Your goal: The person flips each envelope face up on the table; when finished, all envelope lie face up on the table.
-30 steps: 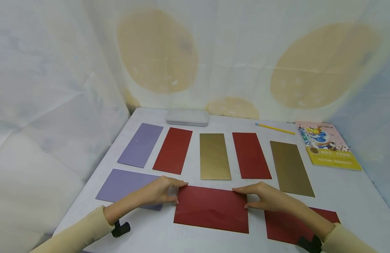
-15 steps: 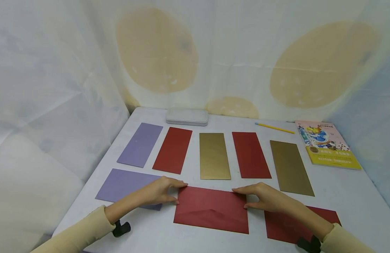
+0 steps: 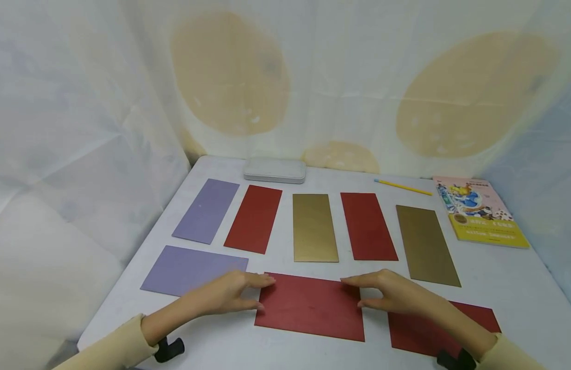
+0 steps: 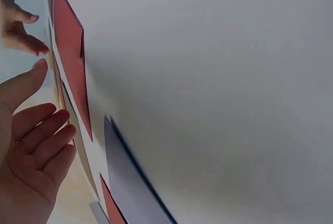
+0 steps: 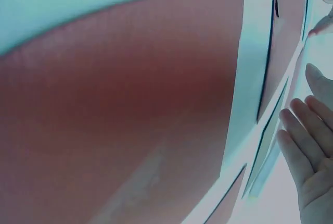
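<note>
A flat red envelope lies crosswise on the white table, between my two hands. My left hand is at its left end, index fingertip over the far corner and thumb by the left edge. In the left wrist view, that hand's fingers are spread and loosely bent, with nothing in the palm. At the opposite end is my right hand, index fingertip at the far corner, thumb by the right edge. Its fingers look extended in the right wrist view. A second red envelope lies partly under my right forearm.
A purple envelope lies left, partly behind my left forearm. Farther back is a row: purple, red, gold, red and dull gold envelopes. Behind are a white case, pencil and book.
My left hand has shifted slightly toward me, uncovering the near purple envelope's right end. The middle red envelope's near edge, bulging half a second ago, now lies flatter. My right hand has hardly moved.
</note>
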{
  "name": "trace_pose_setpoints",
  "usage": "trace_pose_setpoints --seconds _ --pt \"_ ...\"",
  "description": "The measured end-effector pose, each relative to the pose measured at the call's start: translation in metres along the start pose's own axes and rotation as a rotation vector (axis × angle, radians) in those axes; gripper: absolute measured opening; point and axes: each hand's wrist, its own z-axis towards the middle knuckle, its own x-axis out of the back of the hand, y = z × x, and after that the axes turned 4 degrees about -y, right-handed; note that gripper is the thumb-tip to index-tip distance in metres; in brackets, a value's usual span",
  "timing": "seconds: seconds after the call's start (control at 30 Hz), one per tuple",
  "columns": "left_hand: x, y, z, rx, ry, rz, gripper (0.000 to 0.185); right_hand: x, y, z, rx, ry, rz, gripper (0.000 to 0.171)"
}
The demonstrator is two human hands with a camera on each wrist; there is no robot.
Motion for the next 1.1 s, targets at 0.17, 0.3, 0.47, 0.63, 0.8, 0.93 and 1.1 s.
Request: trace_pose_setpoints --seconds 0.17,0.3,0.47,0.63,0.8,0.93,1.1 --pt "-0.007 0.004 -0.001 0.008 -0.042 -0.018 0.056 -0.005 -0.002 -0.002 -0.034 -0.063 0.016 0.051" --pt "-0.009 0.003 0.0 0.017 -0.05 -0.015 0.056 -0.008 -0.003 -0.004 -0.058 -0.097 0.034 0.051" --pt "-0.009 0.001 0.003 0.025 -0.05 -0.007 0.056 -0.01 -0.003 -0.005 -0.058 -0.105 0.038 0.051" --pt "-0.009 0.0 0.003 0.031 -0.048 -0.009 0.056 -0.01 -0.004 -0.005 -0.054 -0.112 0.035 0.051" --pt "-0.01 -0.001 -0.001 0.01 -0.028 -0.004 0.057 -0.006 -0.007 -0.003 -0.055 -0.114 0.019 0.051" --pt "-0.011 -0.001 -0.005 -0.017 0.022 -0.002 0.058 0.0 -0.01 0.001 -0.056 -0.097 -0.006 0.051" --pt "-0.008 0.0 -0.014 -0.038 0.1 0.005 0.061 0.006 -0.014 0.011 -0.048 -0.077 -0.016 0.05"
